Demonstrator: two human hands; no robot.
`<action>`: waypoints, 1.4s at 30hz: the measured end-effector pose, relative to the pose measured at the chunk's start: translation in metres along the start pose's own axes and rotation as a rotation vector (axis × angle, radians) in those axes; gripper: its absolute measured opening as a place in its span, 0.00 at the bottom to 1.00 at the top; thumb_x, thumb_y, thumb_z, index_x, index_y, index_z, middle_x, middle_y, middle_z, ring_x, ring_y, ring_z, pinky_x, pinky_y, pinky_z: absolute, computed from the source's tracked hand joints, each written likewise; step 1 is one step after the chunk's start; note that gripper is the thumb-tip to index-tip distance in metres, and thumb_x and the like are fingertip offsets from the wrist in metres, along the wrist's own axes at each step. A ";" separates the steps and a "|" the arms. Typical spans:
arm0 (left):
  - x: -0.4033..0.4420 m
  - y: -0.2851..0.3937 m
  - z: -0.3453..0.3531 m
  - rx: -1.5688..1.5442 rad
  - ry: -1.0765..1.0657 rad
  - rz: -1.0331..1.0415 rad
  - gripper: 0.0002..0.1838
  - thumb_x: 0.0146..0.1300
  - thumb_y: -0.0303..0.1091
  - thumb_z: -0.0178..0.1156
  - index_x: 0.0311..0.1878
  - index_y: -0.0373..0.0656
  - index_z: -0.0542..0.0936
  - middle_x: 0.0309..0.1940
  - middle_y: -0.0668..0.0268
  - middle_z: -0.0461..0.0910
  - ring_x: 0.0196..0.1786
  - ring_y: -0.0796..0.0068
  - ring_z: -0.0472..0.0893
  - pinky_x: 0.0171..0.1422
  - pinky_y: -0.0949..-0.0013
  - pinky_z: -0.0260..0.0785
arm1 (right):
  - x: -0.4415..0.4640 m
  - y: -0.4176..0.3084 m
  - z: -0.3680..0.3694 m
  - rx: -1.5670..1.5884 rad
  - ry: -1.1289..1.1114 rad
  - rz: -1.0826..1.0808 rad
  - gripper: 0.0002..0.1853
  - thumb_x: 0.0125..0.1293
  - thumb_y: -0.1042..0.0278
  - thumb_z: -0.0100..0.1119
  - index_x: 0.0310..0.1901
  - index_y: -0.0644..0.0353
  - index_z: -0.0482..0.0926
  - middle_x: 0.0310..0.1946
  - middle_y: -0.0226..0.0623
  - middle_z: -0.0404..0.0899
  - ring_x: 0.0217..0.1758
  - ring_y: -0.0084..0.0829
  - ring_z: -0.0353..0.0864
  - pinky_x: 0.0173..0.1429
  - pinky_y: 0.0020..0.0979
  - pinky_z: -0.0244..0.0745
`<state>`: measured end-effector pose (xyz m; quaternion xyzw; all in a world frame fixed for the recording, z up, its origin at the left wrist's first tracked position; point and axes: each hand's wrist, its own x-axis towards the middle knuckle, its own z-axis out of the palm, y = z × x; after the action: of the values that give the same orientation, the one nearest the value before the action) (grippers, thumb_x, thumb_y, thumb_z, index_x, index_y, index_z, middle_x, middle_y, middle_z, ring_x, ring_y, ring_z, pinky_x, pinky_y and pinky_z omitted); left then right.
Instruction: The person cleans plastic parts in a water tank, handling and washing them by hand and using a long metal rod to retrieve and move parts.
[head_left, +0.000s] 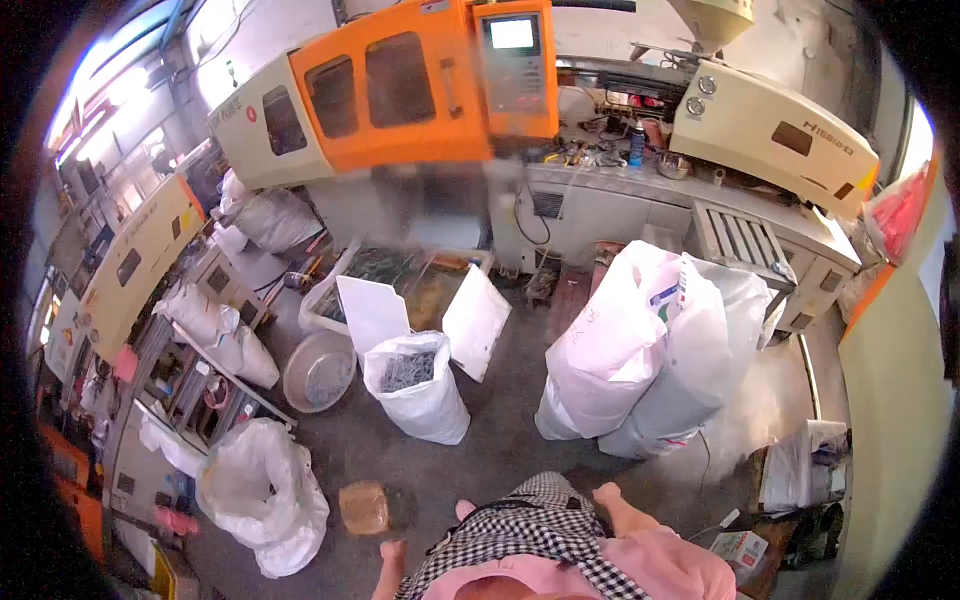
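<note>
My left hand (393, 551) hangs low beside the checked apron (520, 535), to the right of a brown taped parcel (364, 508) on the floor. My right hand (607, 494) is out on the other side of the apron, below the tall white sacks. No object shows in either hand, and the fingers are too small to read. In front of me stands an open white sack (425, 408) filled with small dark grey pieces. A white board (374, 312) and a white flat bag (476, 325) rise behind it.
An orange and cream moulding machine (400, 90) spans the back. Full sacks (612, 340) stand at right. On the left are a round basin (320, 372), an open white bag (262, 490) and a metal rack (205, 385). A carton (740, 548) lies at lower right.
</note>
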<state>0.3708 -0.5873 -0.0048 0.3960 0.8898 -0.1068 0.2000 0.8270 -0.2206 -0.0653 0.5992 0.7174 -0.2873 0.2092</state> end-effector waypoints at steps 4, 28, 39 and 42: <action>-0.003 -0.017 0.048 -0.450 0.098 -0.229 0.14 0.44 0.41 0.59 0.29 0.41 0.81 0.26 0.58 0.80 0.31 0.62 0.81 0.34 0.66 0.71 | -0.006 -0.031 -0.013 0.074 0.080 -0.033 0.18 0.51 0.55 0.50 0.29 0.64 0.80 0.35 0.47 0.78 0.41 0.43 0.77 0.45 0.37 0.72; -0.007 0.003 0.051 -0.909 0.048 -0.408 0.12 0.45 0.33 0.63 0.31 0.34 0.80 0.24 0.59 0.79 0.28 0.70 0.76 0.35 0.67 0.67 | 0.002 -0.021 -0.015 0.066 -0.047 0.027 0.18 0.52 0.55 0.50 0.33 0.61 0.81 0.38 0.45 0.78 0.44 0.41 0.76 0.47 0.38 0.71; -0.010 0.011 0.037 -0.906 -0.040 -0.580 0.17 0.44 0.42 0.63 0.31 0.37 0.81 0.28 0.57 0.80 0.35 0.64 0.80 0.42 0.66 0.70 | -0.015 -0.022 -0.021 -0.148 -0.242 -0.036 0.17 0.53 0.55 0.49 0.28 0.61 0.81 0.34 0.45 0.79 0.40 0.40 0.78 0.43 0.38 0.73; -0.023 0.013 0.034 -0.877 -0.050 -0.643 0.17 0.43 0.43 0.63 0.30 0.38 0.81 0.28 0.57 0.80 0.35 0.63 0.80 0.44 0.67 0.70 | -0.016 -0.022 -0.015 -0.083 -0.140 -0.055 0.18 0.56 0.56 0.48 0.24 0.62 0.80 0.27 0.45 0.79 0.34 0.39 0.79 0.38 0.37 0.74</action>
<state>0.4039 -0.6053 -0.0251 -0.0195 0.9222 0.2092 0.3247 0.8095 -0.2247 -0.0402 0.5484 0.7286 -0.3043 0.2755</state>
